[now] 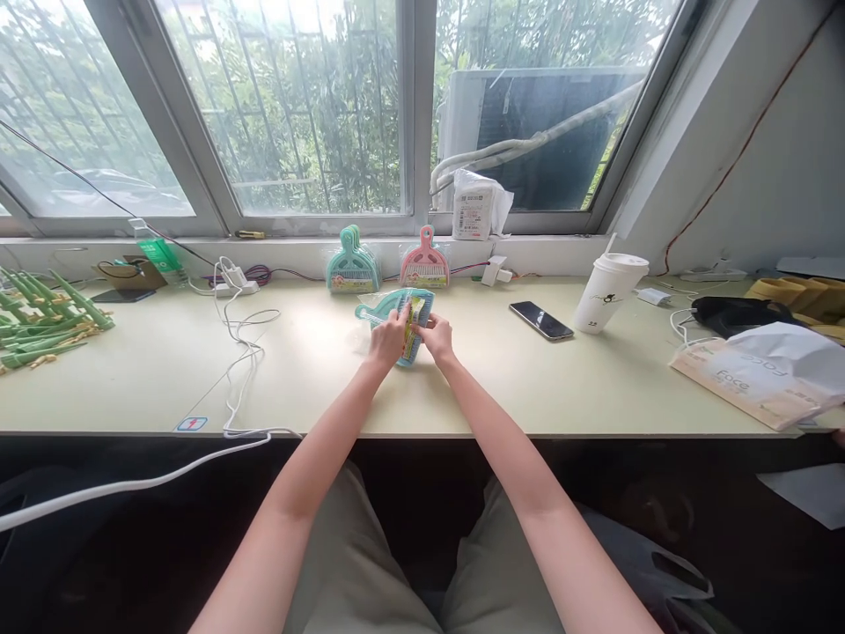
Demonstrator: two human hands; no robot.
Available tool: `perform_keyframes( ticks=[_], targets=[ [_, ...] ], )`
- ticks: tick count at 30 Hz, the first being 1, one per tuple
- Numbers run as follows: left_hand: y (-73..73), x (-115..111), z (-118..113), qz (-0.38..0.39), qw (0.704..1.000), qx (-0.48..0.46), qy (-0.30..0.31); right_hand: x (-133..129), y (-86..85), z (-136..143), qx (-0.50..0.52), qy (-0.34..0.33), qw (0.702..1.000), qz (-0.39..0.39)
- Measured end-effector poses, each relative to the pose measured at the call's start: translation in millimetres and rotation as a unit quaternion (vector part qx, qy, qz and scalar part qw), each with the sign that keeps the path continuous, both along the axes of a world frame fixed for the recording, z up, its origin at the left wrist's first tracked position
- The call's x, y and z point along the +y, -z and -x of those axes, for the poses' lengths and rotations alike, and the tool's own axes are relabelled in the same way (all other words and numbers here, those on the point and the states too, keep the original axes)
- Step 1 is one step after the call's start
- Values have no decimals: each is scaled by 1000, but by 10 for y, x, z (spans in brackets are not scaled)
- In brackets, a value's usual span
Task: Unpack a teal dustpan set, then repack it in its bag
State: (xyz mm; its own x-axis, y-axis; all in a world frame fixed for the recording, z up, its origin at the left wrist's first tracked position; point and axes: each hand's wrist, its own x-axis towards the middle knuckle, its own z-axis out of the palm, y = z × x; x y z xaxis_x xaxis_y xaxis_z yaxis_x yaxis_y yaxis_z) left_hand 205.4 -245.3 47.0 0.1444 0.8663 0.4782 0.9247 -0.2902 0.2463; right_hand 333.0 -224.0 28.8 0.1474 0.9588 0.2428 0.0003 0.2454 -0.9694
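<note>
A small teal dustpan and brush set (421, 305) with a yellow label is tilted on its side above the middle of the table, its handle pointing left. My left hand (388, 339) is closed on its left part, index finger lying along the label. The set's right edge is pinched by my right hand (437, 337), thumb near the label. Some clear plastic shows at the handle side. Behind, against the wall, stand a stack of teal dustpan sets (352, 261) and a pink dustpan set (425, 260).
White cables (246, 352) run across the table on the left, near green plastic stems (40, 321) and a green bottle (158, 254). To the right are a phone (541, 320), a white cup (606, 295) and a tissue pack (759, 370). Another tissue pack (476, 207) sits on the sill.
</note>
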Motion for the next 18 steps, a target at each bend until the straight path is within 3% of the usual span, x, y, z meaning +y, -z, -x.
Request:
perform_keyframes(
  ticks=[6,11,14,18],
  targets=[
    [42,-31,-25,-80,993,84,7,26,-34,-78,69,66,995,-5],
    [187,41,-60,-104,980,119,123,48,0,-103,61,102,993,18],
    [167,36,-47,-123,985,49,109,55,10,-94,125,90,988,4],
    [39,-44,-55,-156,978,-126,63,56,-15,-89,241,66,968,-9]
  ],
)
